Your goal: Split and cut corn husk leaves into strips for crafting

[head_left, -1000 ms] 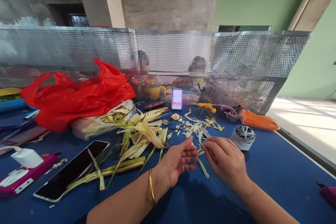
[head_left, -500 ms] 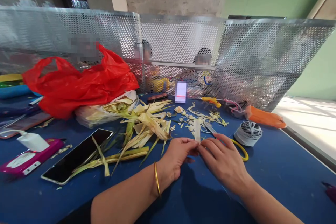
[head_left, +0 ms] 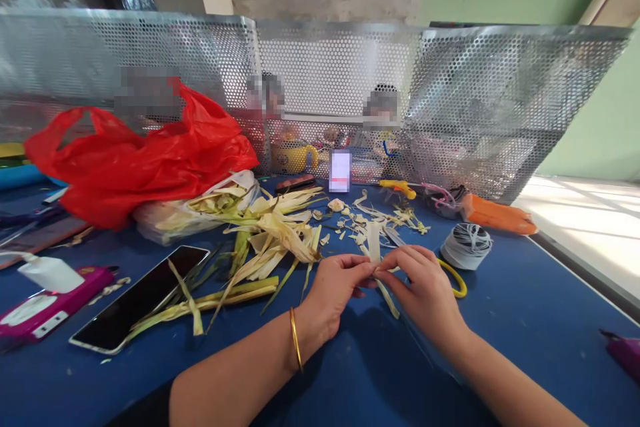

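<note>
My left hand (head_left: pixel 334 293) and my right hand (head_left: pixel 425 290) meet above the blue table (head_left: pixel 525 320), fingertips pinched together on one pale leaf strip (head_left: pixel 374 245). The strip stands up between the fingers and its lower end (head_left: pixel 389 299) hangs below them. A gold bangle (head_left: pixel 296 347) sits on my left wrist. Just beyond my hands lies a heap of green and yellow leaves (head_left: pixel 265 233) and small leaf scraps (head_left: pixel 370 220). A yellow loop (head_left: pixel 457 278) lies partly under my right hand.
A red plastic bag (head_left: pixel 135 160) lies at left. A black phone (head_left: pixel 140 297), a pink case (head_left: pixel 47 303) and a white charger (head_left: pixel 47 272) lie nearer left. A thread spool (head_left: pixel 467 245) and orange tool (head_left: pixel 495 219) lie right. People sit behind the perforated metal screen (head_left: pixel 475 107).
My hands came together and pinched the leaf strip, which now stands upright between them. The camera view dipped slightly, and the yellow loop came into sight beside my right hand.
</note>
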{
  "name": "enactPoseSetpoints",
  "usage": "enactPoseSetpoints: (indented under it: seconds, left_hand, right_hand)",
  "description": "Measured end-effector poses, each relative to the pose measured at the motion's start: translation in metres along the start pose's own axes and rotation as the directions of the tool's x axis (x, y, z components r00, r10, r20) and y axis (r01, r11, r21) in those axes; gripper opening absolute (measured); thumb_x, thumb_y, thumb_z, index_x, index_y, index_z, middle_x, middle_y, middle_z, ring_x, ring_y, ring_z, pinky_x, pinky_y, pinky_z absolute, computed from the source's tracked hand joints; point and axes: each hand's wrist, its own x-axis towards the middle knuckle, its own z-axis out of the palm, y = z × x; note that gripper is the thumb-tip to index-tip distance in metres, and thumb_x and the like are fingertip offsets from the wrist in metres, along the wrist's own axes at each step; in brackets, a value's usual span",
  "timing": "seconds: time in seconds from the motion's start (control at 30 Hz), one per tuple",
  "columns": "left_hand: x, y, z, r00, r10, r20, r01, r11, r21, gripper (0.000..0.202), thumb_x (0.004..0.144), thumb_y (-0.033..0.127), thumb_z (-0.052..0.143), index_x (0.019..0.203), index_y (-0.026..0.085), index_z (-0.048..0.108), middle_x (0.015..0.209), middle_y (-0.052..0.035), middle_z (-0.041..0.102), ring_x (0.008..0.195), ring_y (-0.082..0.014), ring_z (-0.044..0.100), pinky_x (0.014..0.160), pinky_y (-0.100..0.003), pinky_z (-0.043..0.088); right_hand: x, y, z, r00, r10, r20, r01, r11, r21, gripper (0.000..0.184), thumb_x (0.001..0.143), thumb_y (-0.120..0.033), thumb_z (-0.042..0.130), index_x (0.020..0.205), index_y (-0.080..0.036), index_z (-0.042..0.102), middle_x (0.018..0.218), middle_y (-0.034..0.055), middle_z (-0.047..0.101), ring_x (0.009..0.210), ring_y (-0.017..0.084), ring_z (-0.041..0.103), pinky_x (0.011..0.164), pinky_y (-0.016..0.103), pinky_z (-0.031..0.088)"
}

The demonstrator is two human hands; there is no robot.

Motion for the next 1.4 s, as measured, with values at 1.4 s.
enactPoseSetpoints:
  seconds: [1.4]
  left_hand:
    - [0.0031, 0.0073, -0.0067, 0.926, -0.355, 0.131, 0.377, 0.895, -0.237, 0.006, 0.065, 0.011, 0.070, 0.064, 0.012, 0.064, 0.057, 0.0025, 0.055, 0.051, -0.0048, 0.047, 0.043, -0.016, 0.027]
  right_hand:
    - [0.0002, 0.0000, -0.0033, 0.942, -0.332, -0.057, 0.318, 0.933, -0.169, 0.022, 0.089, -0.011, 0.049, 0.087, -0.024, 0.067, 0.081, 0.0009, 0.065, 0.074, 0.013, 0.060, 0.093, 0.039, 0.040]
